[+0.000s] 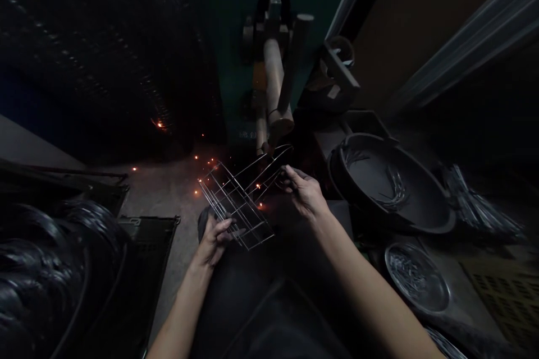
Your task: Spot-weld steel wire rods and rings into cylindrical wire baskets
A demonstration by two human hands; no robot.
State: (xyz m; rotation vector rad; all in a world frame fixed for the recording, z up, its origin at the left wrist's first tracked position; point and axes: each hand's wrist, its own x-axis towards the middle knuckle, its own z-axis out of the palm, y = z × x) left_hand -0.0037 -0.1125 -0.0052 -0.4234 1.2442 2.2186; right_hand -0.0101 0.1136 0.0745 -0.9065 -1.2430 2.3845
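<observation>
A wire rack point(238, 196) made of thin metal rods is held tilted in front of me. My left hand point(215, 238) grips its near lower edge with curled fingers. My right hand point(304, 189) pinches the far right end of the rack, close under the copper-coloured arm of a welding machine point(273, 76). Orange sparks are scattered around and under the rack. The far tip of the rack meets the machine's lower end.
A large dark basin point(421, 219) with some wire pieces stands at the right. A smaller round dish point(438, 297) of wire pieces sits nearer me. Bundles of wire point(475, 202) lie far right. Dark coiled wire point(50, 269) and a black crate point(143, 247) are at the left.
</observation>
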